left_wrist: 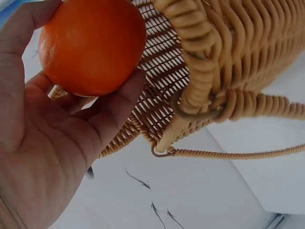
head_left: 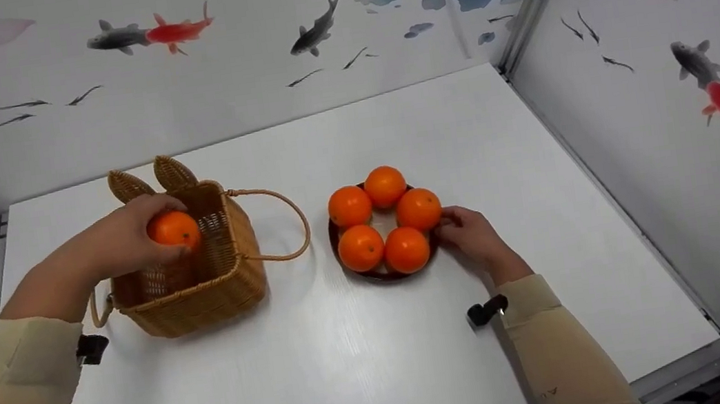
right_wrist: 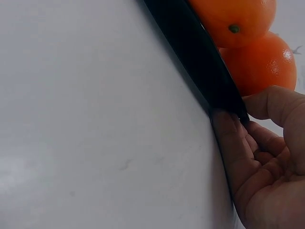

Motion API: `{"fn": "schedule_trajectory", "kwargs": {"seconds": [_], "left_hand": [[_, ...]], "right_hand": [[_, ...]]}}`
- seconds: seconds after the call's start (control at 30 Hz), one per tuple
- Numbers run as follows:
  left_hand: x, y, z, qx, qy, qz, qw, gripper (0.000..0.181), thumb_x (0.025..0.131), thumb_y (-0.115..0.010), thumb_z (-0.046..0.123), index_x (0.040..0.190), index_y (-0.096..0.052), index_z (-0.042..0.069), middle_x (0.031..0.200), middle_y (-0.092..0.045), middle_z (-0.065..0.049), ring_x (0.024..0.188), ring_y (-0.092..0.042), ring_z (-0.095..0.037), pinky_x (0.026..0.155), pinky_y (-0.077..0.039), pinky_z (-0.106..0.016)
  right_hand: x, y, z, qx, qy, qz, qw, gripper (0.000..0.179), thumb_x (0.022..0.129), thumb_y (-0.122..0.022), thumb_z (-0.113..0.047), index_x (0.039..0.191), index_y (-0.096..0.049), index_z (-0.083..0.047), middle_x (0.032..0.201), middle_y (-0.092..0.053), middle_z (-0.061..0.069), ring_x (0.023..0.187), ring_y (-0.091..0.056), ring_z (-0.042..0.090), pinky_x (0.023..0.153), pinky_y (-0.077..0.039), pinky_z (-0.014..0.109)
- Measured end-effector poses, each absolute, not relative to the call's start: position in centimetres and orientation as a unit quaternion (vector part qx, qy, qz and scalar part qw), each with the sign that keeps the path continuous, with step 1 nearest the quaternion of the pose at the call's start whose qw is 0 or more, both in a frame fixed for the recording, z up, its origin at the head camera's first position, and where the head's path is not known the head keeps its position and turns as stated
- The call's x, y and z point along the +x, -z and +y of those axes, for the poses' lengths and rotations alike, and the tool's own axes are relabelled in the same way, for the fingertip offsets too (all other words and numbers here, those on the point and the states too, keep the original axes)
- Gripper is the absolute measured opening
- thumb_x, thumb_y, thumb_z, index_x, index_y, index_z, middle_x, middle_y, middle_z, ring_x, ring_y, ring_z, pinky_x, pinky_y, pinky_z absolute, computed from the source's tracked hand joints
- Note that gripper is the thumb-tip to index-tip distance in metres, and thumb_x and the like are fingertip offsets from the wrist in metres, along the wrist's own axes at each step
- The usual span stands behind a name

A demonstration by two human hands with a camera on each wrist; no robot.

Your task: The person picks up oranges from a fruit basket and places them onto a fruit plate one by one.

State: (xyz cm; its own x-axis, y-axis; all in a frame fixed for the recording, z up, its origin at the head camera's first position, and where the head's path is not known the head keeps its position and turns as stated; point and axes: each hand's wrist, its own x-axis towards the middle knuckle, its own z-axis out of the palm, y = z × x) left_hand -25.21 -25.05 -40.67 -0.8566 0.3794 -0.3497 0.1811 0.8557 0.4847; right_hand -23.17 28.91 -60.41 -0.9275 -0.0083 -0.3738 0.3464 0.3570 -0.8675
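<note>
In the head view my left hand [head_left: 121, 240] holds an orange [head_left: 174, 230] over the open top of a wicker basket [head_left: 200, 306] with two ear shapes at its back. The left wrist view shows thumb and fingers curled around that orange [left_wrist: 93, 47], beside the woven rim. On the right, my right hand [head_left: 474, 237] pinches the edge of a dark round plate [head_left: 377, 276]. Several oranges [head_left: 386, 187] lie in a ring on that plate. Close up in the right wrist view, the thumb is over the plate's rim [right_wrist: 200, 62] and fingers are beneath it.
The basket's looped handle [head_left: 287, 204] sticks out toward the plate; another handle [head_left: 96, 312] hangs at its left side. All this stands on a white table [head_left: 327, 373]. Panels with painted fish [head_left: 316, 30] rise behind and at the right.
</note>
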Motion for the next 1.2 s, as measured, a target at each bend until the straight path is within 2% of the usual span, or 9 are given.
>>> {"fn": "schedule_trajectory", "kwargs": {"seconds": [0.23,0.43,0.6,0.73,0.9,1.2], "left_hand": [[-24.0,40.2,-24.6,0.131,-0.260,0.943,0.162,0.068,0.093,-0.077,0.032,0.149,-0.044,0.013,0.150,-0.042,-0.015,0.120,-0.054,-0.040,0.099,-0.053,-0.061],[-23.2,40.3,-22.4,0.152,-0.263,0.949,0.086,0.062,0.091,-0.078,0.029,0.145,-0.049,0.017,0.150,-0.044,-0.007,0.122,-0.053,-0.036,0.102,-0.052,-0.064],[-22.9,40.8,-20.1,0.185,-0.266,0.946,0.023,0.059,0.089,-0.080,0.025,0.141,-0.053,0.016,0.148,-0.046,-0.006,0.127,-0.052,-0.033,0.104,-0.052,-0.061],[-22.7,41.6,-18.6,0.215,-0.277,0.936,-0.029,0.059,0.088,-0.081,0.020,0.140,-0.054,0.011,0.149,-0.046,-0.011,0.129,-0.052,-0.036,0.104,-0.053,-0.059],[-22.1,42.8,-16.7,0.235,-0.288,0.924,-0.091,0.061,0.087,-0.081,0.016,0.141,-0.053,0.012,0.153,-0.044,-0.014,0.130,-0.053,-0.039,0.102,-0.055,-0.058],[-21.1,44.8,-12.6,0.272,-0.299,0.903,-0.147,0.067,0.084,-0.086,0.022,0.141,-0.052,0.010,0.149,-0.046,-0.015,0.134,-0.051,-0.033,0.103,-0.058,-0.046]], "right_hand": [[-23.2,60.8,28.8,0.099,0.547,0.815,0.164,0.044,0.098,-0.060,-0.016,0.142,-0.061,-0.012,0.130,-0.064,0.009,0.118,-0.058,0.024,0.108,-0.050,0.038],[-23.2,61.1,28.8,0.099,0.551,0.814,0.157,0.043,0.098,-0.061,-0.017,0.141,-0.062,-0.011,0.129,-0.065,0.009,0.119,-0.058,0.023,0.108,-0.050,0.038],[-23.2,60.7,28.8,0.096,0.565,0.804,0.156,0.044,0.098,-0.061,-0.016,0.141,-0.061,-0.010,0.128,-0.066,0.009,0.117,-0.060,0.020,0.104,-0.052,0.033],[-23.2,60.5,29.0,0.101,0.578,0.793,0.162,0.042,0.099,-0.060,-0.014,0.141,-0.061,-0.011,0.127,-0.065,0.009,0.115,-0.060,0.021,0.101,-0.053,0.030],[-23.5,60.5,29.2,0.099,0.567,0.802,0.157,0.042,0.099,-0.061,-0.015,0.141,-0.062,-0.011,0.124,-0.063,0.009,0.113,-0.059,0.021,0.100,-0.052,0.030],[-23.2,60.7,29.2,0.117,0.561,0.801,0.174,0.042,0.099,-0.060,-0.019,0.140,-0.061,-0.015,0.127,-0.063,0.008,0.117,-0.057,0.024,0.107,-0.050,0.036]]}}
